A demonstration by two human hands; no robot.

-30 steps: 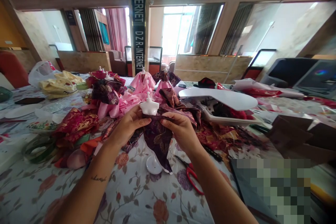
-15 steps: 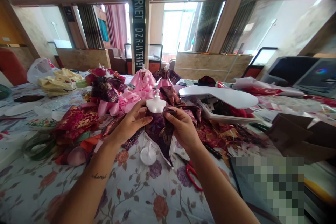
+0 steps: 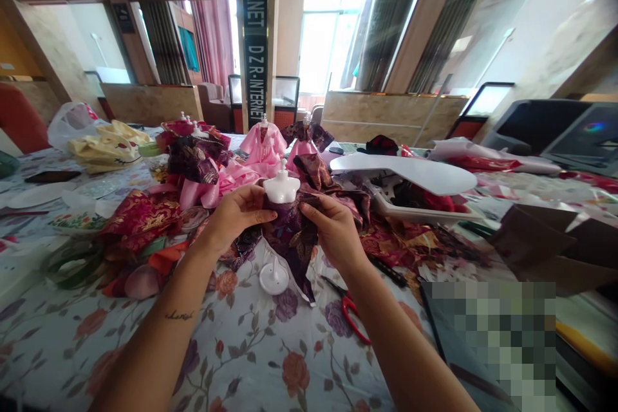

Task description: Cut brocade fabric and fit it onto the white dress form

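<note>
A small white doll mannequin (image 3: 281,188) stands tilted between my hands, its round base (image 3: 273,278) over the tablecloth. Dark purple patterned fabric (image 3: 292,238) wraps its chest and hangs down in a point with a pale edge. My left hand (image 3: 244,211) pinches the fabric at the mannequin's left side, thumb across the front. On the other side, my right hand (image 3: 333,222) grips the fabric's upper edge between thumb and fingers. Red-handled scissors (image 3: 355,318) lie beside my right forearm, partly covered by it.
Dressed mini mannequins (image 3: 263,141) stand behind, amid pink cloth. Red-gold brocade (image 3: 140,219) and a green tape roll (image 3: 72,264) lie left. At right are a white tray (image 3: 425,211) under a white board (image 3: 403,174), fabric scraps and a brown box (image 3: 545,244).
The mannequin has shifted slightly left and tilts a little more, with its fabric still between my hands. The view has moved slightly.
</note>
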